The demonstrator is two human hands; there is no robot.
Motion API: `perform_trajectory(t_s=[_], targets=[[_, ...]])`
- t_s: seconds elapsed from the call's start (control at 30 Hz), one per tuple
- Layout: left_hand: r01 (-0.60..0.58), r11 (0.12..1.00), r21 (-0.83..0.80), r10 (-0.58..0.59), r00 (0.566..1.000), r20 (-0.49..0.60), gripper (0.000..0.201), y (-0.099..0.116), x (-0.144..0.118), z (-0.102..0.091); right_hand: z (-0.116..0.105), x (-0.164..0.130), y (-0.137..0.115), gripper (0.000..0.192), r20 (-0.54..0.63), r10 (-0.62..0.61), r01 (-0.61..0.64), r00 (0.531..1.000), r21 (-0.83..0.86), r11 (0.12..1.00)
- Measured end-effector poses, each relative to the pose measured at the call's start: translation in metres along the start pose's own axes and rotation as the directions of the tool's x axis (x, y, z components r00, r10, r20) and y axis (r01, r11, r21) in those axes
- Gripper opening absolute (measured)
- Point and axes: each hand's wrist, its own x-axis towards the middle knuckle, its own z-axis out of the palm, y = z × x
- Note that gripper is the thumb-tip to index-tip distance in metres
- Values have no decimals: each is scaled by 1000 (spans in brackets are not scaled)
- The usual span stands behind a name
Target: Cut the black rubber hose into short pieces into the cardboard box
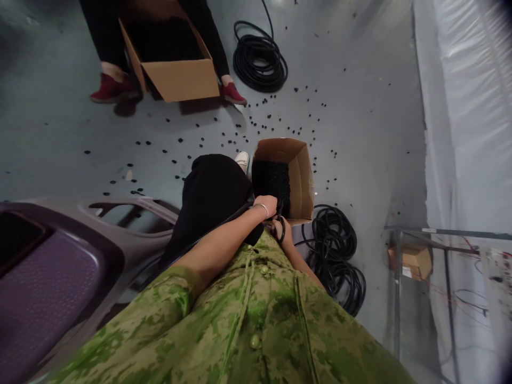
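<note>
The single camera sits on the person's head and looks steeply down and forward over the chest. Nearest to it is the shirt (256, 320), spreading across the bottom edge. The left hand (266, 205) and right hand (280, 228) come farther off, near the centre, and the view drops into the open near box (302, 178). The wide view takes in a chair (64, 298) at left, white sheeting (464, 106) at right and, across the floor (360, 106), a far box (182, 80) at the top.
</note>
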Motion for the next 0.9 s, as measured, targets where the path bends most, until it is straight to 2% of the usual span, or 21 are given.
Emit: perform_trajectory(t_s=[0.13,0.43,0.67,0.9], targets=[[10,1000,-12,-11,1000,-4,30,-2,5,2,-1,3,7,21,-26,-125,121,992,-125,985],[15,1000,-25,-15,1000,-9,32,-4,8,4,1,5,11,27,-88,-212,183,973,-256,949],[37,998,-52,-38,999,-25,33,-6,8,3,1,7,14,27,-53,-240,213,969,-311,926],[82,996,-33,-82,997,-13,32,-8,14,9,2,11,18,25,-104,-199,160,975,-300,941]])
